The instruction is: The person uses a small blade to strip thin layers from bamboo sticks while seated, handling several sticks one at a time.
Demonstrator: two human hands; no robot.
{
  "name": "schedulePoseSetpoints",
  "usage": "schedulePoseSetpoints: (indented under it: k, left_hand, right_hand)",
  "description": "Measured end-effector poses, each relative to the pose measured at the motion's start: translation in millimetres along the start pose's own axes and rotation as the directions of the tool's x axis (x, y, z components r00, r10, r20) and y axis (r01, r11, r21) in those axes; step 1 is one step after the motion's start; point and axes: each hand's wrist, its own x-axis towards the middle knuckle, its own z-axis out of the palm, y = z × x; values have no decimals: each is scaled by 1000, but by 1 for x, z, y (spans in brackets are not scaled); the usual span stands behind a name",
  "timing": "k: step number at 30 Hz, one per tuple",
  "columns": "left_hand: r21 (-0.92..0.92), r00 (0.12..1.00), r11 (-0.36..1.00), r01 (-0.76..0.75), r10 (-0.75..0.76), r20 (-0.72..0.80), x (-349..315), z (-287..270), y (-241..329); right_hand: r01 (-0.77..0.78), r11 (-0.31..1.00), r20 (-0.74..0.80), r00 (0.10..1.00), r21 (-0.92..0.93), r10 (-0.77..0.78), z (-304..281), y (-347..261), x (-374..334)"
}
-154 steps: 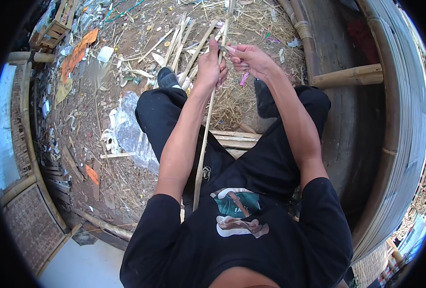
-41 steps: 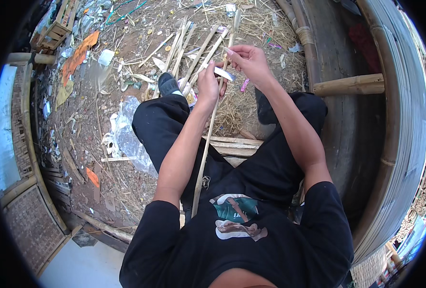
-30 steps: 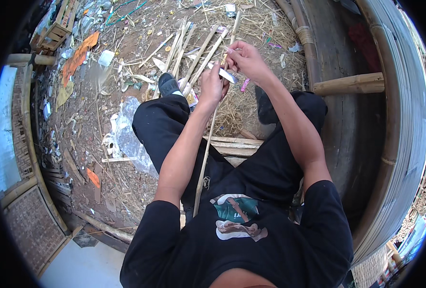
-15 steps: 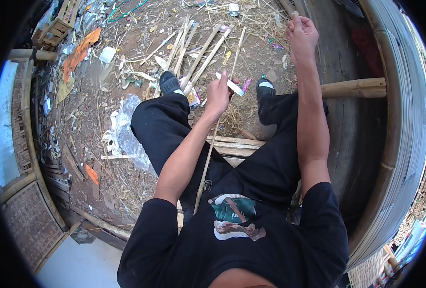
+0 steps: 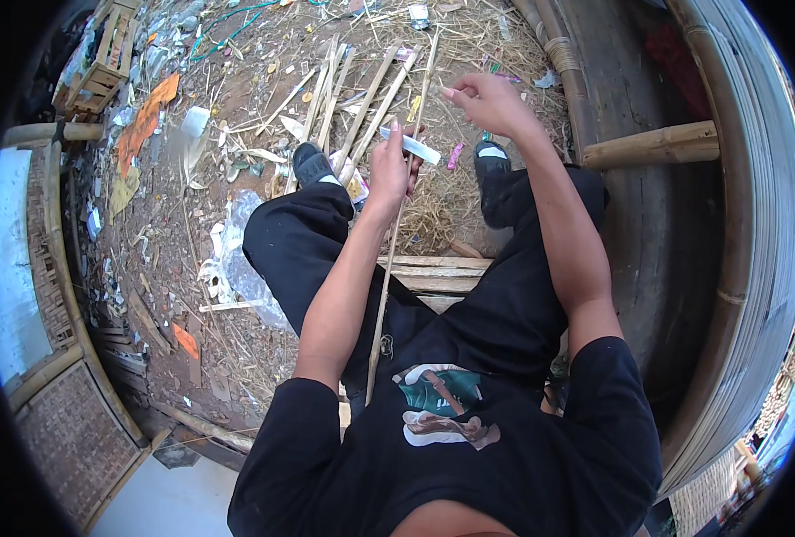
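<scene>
My left hand [image 5: 390, 168] is closed around a long thin bamboo strip [image 5: 385, 300], which runs from my lap up past my fingers toward the ground ahead. A short flat whitish piece [image 5: 420, 150] lies across the strip at that hand; I cannot tell whether it is a blade or a wrapping. To the right of the strip's upper part, my right hand [image 5: 494, 106] is bent inward with its fingers pinched together. Its fingertips are close to the strip, seemingly just apart from it. Anything held in that pinch is too small to make out.
Several split bamboo slats [image 5: 362, 112] lie on the littered ground beyond my feet. A bamboo pole [image 5: 653, 146] juts in at the right beside a dark wooden surface [image 5: 635, 268]. Clear plastic sheeting [image 5: 245, 246] lies left of my leg, and a wooden crate [image 5: 106, 58] stands far left.
My right hand has come down and left from the far upper right to beside the bamboo strip. My left hand, with the strip and whitish piece, has shifted slightly left.
</scene>
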Motion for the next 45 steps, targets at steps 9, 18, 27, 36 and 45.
schedulePoseSetpoints:
  k: [9, 18, 27, 36, 45]
  left_hand:
    - [-127, 998, 990, -56, 51, -38, -1, -4, 6]
    - [-196, 996, 979, -61, 71, 45, -4, -8, 17]
    - [-234, 990, 968, -91, 112, 80, -6, -9, 21]
    - [-97, 996, 992, -85, 83, -26, -5, -7, 19]
    - [-47, 995, 998, -41, 36, -97, 5, -9, 12]
  right_hand:
    - [-158, 848, 466, 878, 506, -114, 33, -22, -16]
    - [-304, 732, 543, 833, 610, -107, 35, -29, -23]
    - [-562, 371, 639, 760, 740, -122, 30, -24, -17]
    - [-669, 246, 705, 703, 701, -97, 31, -19, -15]
    - [-457, 430, 471, 879, 778, 82, 42, -28, -15]
